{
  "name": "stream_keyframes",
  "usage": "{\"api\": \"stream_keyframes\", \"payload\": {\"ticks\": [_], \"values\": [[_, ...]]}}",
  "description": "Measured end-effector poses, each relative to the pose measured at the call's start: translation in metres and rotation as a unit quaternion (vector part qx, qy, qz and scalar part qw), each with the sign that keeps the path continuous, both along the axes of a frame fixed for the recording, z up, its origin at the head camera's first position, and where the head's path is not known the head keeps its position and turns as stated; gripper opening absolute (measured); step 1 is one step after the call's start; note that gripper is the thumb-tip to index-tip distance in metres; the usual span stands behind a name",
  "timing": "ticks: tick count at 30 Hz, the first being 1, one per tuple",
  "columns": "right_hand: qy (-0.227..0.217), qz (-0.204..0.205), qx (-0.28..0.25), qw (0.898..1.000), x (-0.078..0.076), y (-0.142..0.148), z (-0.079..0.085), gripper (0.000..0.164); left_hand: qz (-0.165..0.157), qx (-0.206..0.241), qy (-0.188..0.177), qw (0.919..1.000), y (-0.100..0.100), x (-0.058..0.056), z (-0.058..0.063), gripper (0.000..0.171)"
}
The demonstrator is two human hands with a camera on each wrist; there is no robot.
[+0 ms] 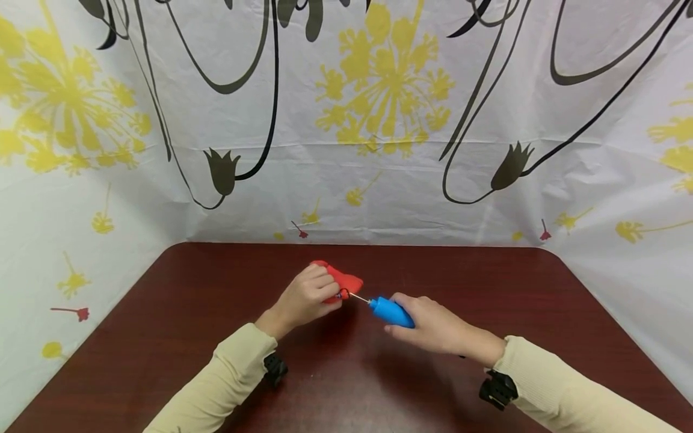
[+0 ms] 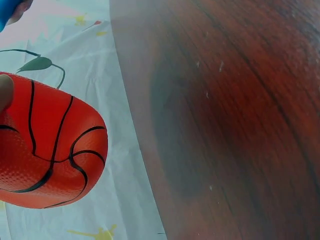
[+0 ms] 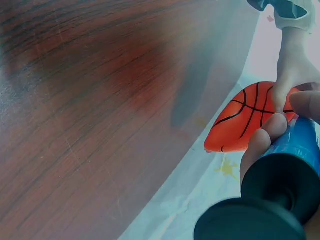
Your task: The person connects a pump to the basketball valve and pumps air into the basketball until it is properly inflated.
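A soft, half-deflated orange-red mini basketball (image 1: 349,281) with black lines is held up over the table by my left hand (image 1: 308,297), which pinches it with fingers and thumb. Its skin sags and folds in the left wrist view, where the ball (image 2: 60,145) fills the left side. My right hand (image 1: 435,325) wraps round a blue hand pump (image 1: 392,313). From the pump's tip a thin metal needle (image 1: 360,297) points left and meets the ball beside my left fingers. The black pump handle (image 3: 250,222) shows at the back end in the right wrist view.
Beneath both hands lies a dark reddish-brown wooden table (image 1: 189,337) with rounded far corners. A white sheet (image 1: 303,198) with yellow flowers and dark stems hangs behind and along the sides. Small black cameras (image 1: 498,388) sit on both wrists, under cream sleeves.
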State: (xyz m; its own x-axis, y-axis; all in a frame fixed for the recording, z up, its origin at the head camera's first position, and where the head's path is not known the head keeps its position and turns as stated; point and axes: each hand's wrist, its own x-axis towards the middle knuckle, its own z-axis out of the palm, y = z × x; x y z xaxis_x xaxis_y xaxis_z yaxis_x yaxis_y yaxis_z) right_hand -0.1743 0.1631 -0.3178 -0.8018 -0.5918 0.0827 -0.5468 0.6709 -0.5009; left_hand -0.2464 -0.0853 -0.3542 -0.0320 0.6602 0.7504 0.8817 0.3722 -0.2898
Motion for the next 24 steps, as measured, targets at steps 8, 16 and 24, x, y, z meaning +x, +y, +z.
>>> {"api": "stream_keyframes", "payload": {"ticks": [8, 16, 24], "values": [[0.025, -0.014, 0.034, 0.999, 0.0007, 0.0, 0.0042, 0.033, 0.002, -0.001, 0.022, 0.9998, 0.0012, 0.0018, 0.0024, 0.021], [0.032, -0.007, 0.051, 0.998, 0.0003, -0.0052, 0.0058, 0.029, 0.011, -0.01, 0.03, 0.9994, 0.0016, 0.0028, 0.0038, 0.024], [0.029, -0.005, 0.085, 0.996, 0.0001, -0.0089, 0.0092, 0.028, 0.024, -0.039, 0.035, 0.9983, -0.0011, 0.0019, 0.0024, 0.025]]}}
